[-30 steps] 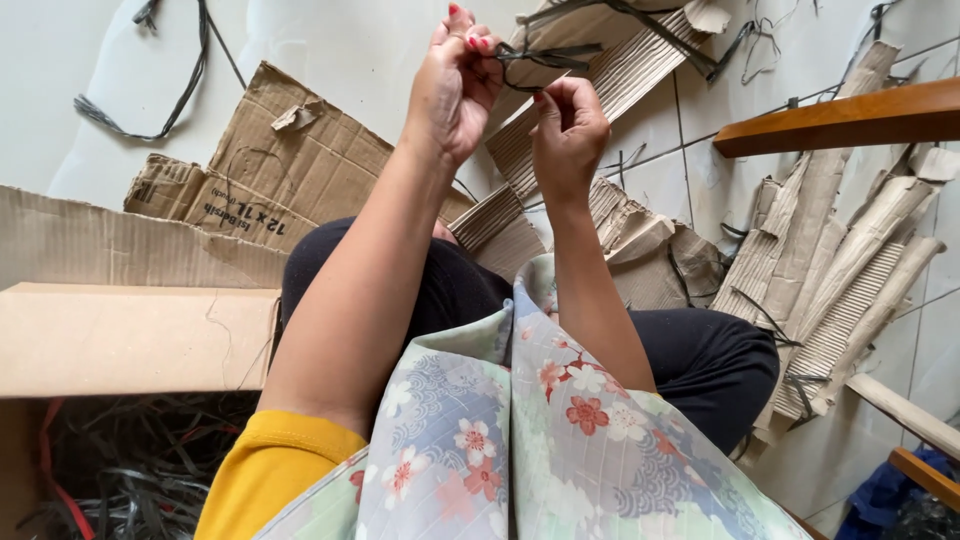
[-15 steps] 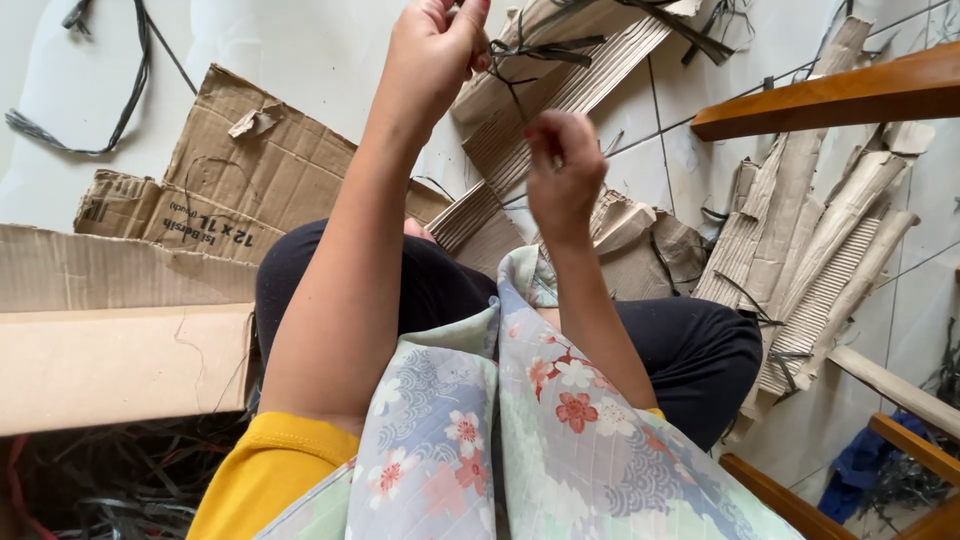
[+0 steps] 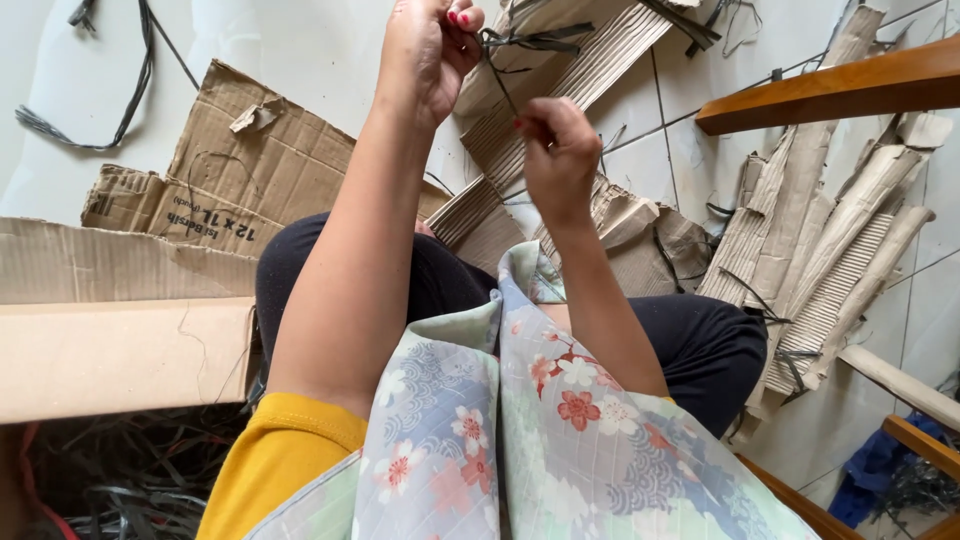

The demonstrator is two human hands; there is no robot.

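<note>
The left hand (image 3: pixel 428 55) was raised near the top of the view, its fingers pinched shut on the upper end of a thin dark strap (image 3: pixel 503 85), whose loose ends splayed to the right of the fingertips. The right hand (image 3: pixel 556 155) sat lower and to the right, its fingers curled closed around the lower part of the same strap, which ran taut and slanted between the two hands. Compared with half a second before, the hands stood in much the same spread, the left high and the right below it; a second before, they had been close together at one height. Under them lay torn corrugated cardboard (image 3: pixel 560 100) on the white tiled floor (image 3: pixel 300 45), with a flattened box (image 3: pixel 230 180) to the left and a wooden rail (image 3: pixel 830 90) at the right.
</note>
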